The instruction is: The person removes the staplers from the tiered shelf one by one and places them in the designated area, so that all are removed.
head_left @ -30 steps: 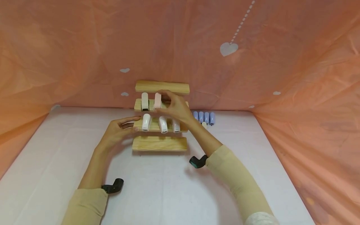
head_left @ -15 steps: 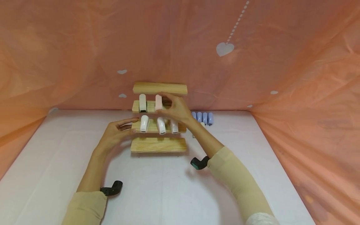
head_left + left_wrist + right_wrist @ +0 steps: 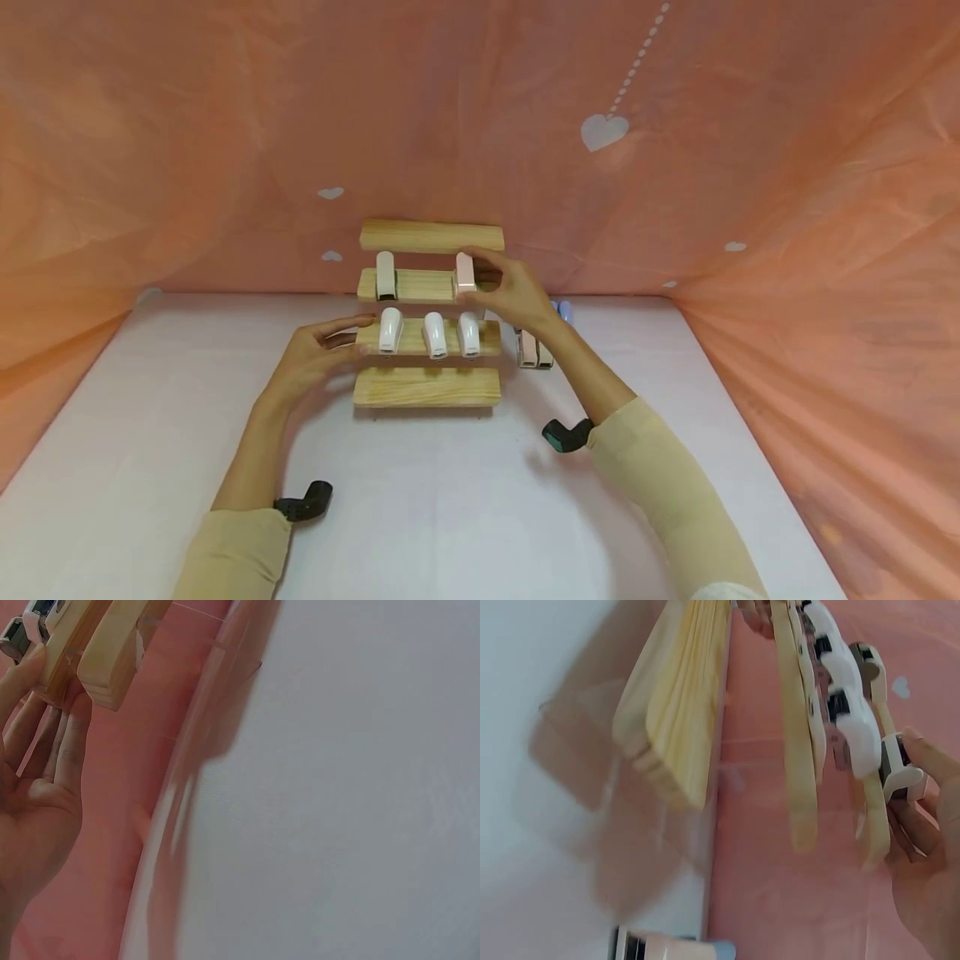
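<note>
My right hand pinches a pale pink mini stapler between thumb and fingers, at the right end of the second plank from the top of a tiered wooden rack. In the right wrist view this stapler stands upright against the plank's end. On the same plank a cream stapler sits at the left. Three white staplers line the plank below. My left hand grips that lower plank's left end; in the left wrist view the thumb lies over it and the fingers beneath.
Right of the rack, a pink stapler and a cream one stand on the white tabletop. Behind them, blue staplers are partly hidden by my right arm. A pink-orange curtain hangs close behind the rack.
My right hand has moved right along the second plank with the pink stapler, from near its middle to its right end. The left hand has kept its hold.
</note>
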### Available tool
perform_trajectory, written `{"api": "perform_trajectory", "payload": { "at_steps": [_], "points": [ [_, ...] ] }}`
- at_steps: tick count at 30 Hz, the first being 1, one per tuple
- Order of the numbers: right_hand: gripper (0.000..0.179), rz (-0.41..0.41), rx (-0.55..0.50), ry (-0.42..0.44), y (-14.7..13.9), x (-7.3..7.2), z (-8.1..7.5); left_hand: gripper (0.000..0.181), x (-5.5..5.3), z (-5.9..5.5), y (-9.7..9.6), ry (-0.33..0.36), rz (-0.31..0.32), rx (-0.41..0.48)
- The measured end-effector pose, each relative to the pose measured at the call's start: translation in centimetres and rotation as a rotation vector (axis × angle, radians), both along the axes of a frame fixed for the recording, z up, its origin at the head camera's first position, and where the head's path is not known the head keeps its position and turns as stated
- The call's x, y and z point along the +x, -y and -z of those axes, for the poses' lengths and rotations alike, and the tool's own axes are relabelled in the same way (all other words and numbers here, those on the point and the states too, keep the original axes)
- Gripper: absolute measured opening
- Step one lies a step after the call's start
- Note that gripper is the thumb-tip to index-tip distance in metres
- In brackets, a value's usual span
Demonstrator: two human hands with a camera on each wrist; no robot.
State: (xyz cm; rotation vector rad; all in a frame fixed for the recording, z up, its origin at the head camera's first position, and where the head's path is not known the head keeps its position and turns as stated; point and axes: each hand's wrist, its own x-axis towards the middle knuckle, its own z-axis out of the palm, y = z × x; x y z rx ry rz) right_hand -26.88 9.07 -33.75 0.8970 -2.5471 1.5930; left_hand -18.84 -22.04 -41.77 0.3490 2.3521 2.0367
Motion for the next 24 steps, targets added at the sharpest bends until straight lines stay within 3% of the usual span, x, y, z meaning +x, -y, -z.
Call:
{"api": "perform_trajectory", "payload": {
  "at_steps": [13, 20, 24],
  "points": [
    [0.069, 0.031, 0.006, 0.011, -3.5, 0.0, 0.1, 0.05, 0.0, -0.5, 0.3, 0.003, -0.028, -0.05],
    [0.069, 0.014, -0.03, 0.081, -5.2, 0.3, 0.4, 0.049, 0.2, -0.6, 0.2, 0.016, -0.027, -0.075],
    [0.069, 0.021, -0.029, 0.076, -6.4, 0.3, 0.5, 0.05, 0.2, -0.5, 0.0, 0.026, -0.029, -0.073]
  ]
}}
